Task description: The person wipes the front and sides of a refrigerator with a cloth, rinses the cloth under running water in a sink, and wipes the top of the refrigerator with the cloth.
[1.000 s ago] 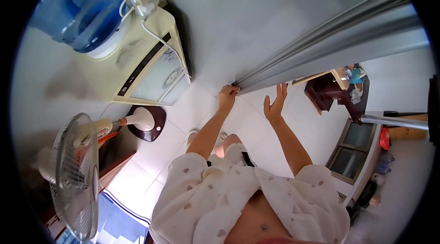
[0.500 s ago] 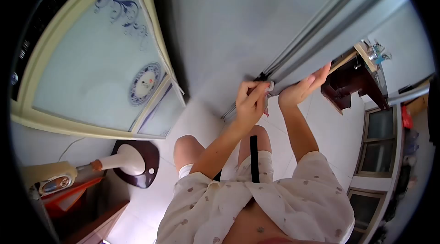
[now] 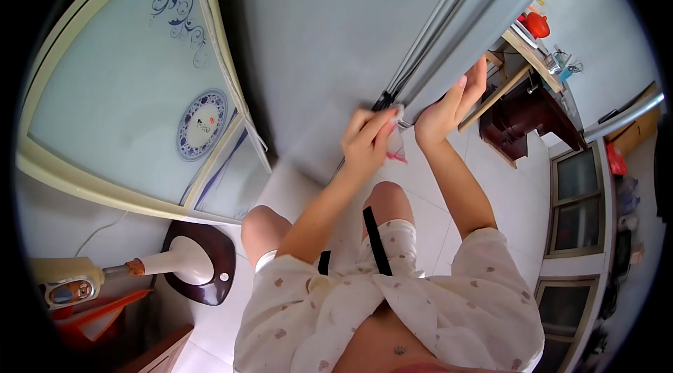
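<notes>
Where hands meet it, the grey panel slants lengthwise up-right.

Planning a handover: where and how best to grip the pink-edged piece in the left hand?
Probably pinch the pink-edged piece at its lower end, coming from the person's right: that end looks thin and hangs free, while the left hand holds it higher up.

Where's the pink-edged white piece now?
Head view, right of centre: the pink-edged white piece is in the left hand, by the lower end of the silver panel, left of the right hand.
</notes>
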`<state>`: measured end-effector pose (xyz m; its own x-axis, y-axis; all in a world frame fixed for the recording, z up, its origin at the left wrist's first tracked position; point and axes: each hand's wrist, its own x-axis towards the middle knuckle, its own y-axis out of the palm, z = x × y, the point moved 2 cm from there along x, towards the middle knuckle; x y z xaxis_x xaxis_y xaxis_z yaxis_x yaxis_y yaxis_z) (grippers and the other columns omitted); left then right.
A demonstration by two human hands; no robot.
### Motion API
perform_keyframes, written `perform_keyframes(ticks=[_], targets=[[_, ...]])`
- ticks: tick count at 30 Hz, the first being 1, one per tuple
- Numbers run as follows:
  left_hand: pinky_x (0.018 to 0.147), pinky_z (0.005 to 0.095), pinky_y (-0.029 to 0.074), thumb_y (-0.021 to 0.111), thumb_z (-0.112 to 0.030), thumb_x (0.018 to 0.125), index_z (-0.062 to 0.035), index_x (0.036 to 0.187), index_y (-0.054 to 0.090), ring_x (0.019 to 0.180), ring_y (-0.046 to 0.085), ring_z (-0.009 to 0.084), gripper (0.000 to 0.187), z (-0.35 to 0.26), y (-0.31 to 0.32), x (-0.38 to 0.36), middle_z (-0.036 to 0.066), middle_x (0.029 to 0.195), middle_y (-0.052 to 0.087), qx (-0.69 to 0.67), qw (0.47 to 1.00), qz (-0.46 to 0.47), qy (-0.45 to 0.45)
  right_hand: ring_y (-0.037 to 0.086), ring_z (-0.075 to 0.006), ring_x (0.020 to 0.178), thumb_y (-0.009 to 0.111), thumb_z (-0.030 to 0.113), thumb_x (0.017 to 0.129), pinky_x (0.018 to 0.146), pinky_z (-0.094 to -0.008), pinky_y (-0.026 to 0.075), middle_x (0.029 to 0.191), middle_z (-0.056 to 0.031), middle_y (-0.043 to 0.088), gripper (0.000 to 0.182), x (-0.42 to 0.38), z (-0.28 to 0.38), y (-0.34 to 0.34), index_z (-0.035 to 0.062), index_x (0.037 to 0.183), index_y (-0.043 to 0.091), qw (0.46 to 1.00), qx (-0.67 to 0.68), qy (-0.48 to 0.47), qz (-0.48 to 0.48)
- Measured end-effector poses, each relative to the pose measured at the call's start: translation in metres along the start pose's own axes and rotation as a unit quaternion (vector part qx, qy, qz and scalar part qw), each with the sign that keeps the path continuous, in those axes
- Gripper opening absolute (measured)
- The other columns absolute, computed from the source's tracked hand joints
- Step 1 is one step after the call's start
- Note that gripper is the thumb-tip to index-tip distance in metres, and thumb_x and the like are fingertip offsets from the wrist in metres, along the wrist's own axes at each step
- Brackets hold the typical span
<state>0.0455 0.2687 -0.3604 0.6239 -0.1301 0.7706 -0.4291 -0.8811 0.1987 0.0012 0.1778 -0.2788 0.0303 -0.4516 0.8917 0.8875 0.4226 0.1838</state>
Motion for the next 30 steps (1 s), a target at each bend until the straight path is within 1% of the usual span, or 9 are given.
perform_keyframes(ticks=[5,10,13,15,19,22,24,28,30], targets=[[0.049,0.023,0.037,0.058,0.007,0.071,-0.0041,0.088,0.064,0.057,0.046,0.0116,0.021,0.045,-0.014,-0.07,0.005,0.068,0.049,0.062,0.998,-0.007,-0.03,0.027,-0.0266,0.122,0.028,0.013,0.089,0.102,-0.0373,0.02,0.132,-0.0188,0.026,0.04,-0.002,-0.002,0.001,-0.0051,0.125,0.022,1.0,-0.011,0.012,-0.01],[0.053,0.0221,0.04,0.058,0.005,0.072,-0.0054,0.088,0.064,0.058,0.048,0.0118,0.02,0.048,-0.014,-0.099,0.005,0.073,0.052,0.032,0.985,-0.07,-0.155,0.029,-0.0258,0.121,0.027,0.013,0.09,0.1,-0.0361,0.022,0.131,-0.0182,0.027,0.039,-0.003,-0.002,0.001,-0.0046,0.124,0.024,1.0,-0.016,0.015,-0.002],[0.054,0.0226,0.041,0.058,0.006,0.072,-0.0059,0.087,0.065,0.061,0.05,0.0118,0.02,0.016,0.0,-0.038,0.006,0.076,0.053,0.002,0.987,-0.074,-0.139,0.03,-0.0254,0.12,0.028,0.014,0.09,0.099,-0.0357,0.023,0.131,-0.018,0.027,0.039,-0.003,0.0,0.0,-0.0044,0.124,0.024,0.999,-0.03,0.02,0.002],[0.052,0.0231,0.041,0.058,0.006,0.072,-0.0055,0.087,0.064,0.061,0.051,0.012,0.02,0.007,0.005,-0.011,0.005,0.075,0.054,0.039,0.996,-0.084,0.003,0.03,-0.025,0.12,0.028,0.016,0.09,0.099,-0.0357,0.023,0.131,-0.0179,0.027,0.039,-0.003,0.0,-0.001,-0.0044,0.123,0.024,0.999,-0.049,0.02,-0.001],[0.052,0.0232,0.041,0.057,0.007,0.072,-0.0045,0.086,0.064,0.06,0.051,0.0122,0.019,0.025,-0.004,-0.055,0.006,0.076,0.055,0.057,0.996,-0.07,-0.006,0.037,-0.0164,0.109,0.027,0.015,0.088,0.091,-0.0302,0.03,0.122,-0.0102,0.035,0.037,-0.002,-0.003,0.003,-0.0005,0.122,0.028,0.998,-0.06,0.0,-0.017],[0.051,0.0229,0.041,0.058,0.006,0.072,-0.0038,0.085,0.063,0.06,0.051,0.0125,0.017,0.035,-0.014,-0.079,0.006,0.077,0.055,0.012,0.987,-0.067,-0.149,0.038,-0.0164,0.108,0.027,0.015,0.088,0.091,-0.0301,0.031,0.121,-0.0101,0.035,0.038,-0.003,-0.005,0.0,-0.0005,0.122,0.028,0.999,-0.037,-0.012,-0.013],[0.048,0.0209,0.042,0.056,0.008,0.073,-0.0021,0.084,0.062,0.061,0.054,0.0119,0.016,0.038,-0.014,-0.077,0.008,0.078,0.056,-0.015,0.973,-0.026,-0.23,0.029,-0.0255,0.12,0.027,0.013,0.088,0.099,-0.0365,0.023,0.132,-0.0187,0.025,0.038,-0.003,-0.004,-0.001,-0.0043,0.122,0.025,1.0,-0.027,-0.008,0.009],[0.052,0.0221,0.041,0.061,0.003,0.071,-0.0039,0.086,0.061,0.069,0.054,0.0138,0.017,-0.011,-0.007,-0.01,0.007,0.082,0.058,-0.011,0.986,-0.079,-0.147,0.028,-0.0265,0.121,0.026,0.011,0.088,0.1,-0.0375,0.022,0.132,-0.0192,0.025,0.038,-0.003,-0.005,-0.002,-0.0046,0.122,0.025,1.0,-0.006,-0.005,0.003],[0.055,0.0238,0.042,0.063,0.001,0.07,-0.0032,0.086,0.06,0.071,0.054,0.017,0.018,-0.021,0.002,0.006,0.007,0.084,0.058,0.087,0.995,-0.031,-0.026,0.028,-0.0273,0.122,0.026,0.01,0.087,0.1,-0.0382,0.021,0.132,-0.0194,0.024,0.038,-0.002,-0.004,-0.002,-0.005,0.122,0.025,0.999,-0.034,-0.008,0.015]])
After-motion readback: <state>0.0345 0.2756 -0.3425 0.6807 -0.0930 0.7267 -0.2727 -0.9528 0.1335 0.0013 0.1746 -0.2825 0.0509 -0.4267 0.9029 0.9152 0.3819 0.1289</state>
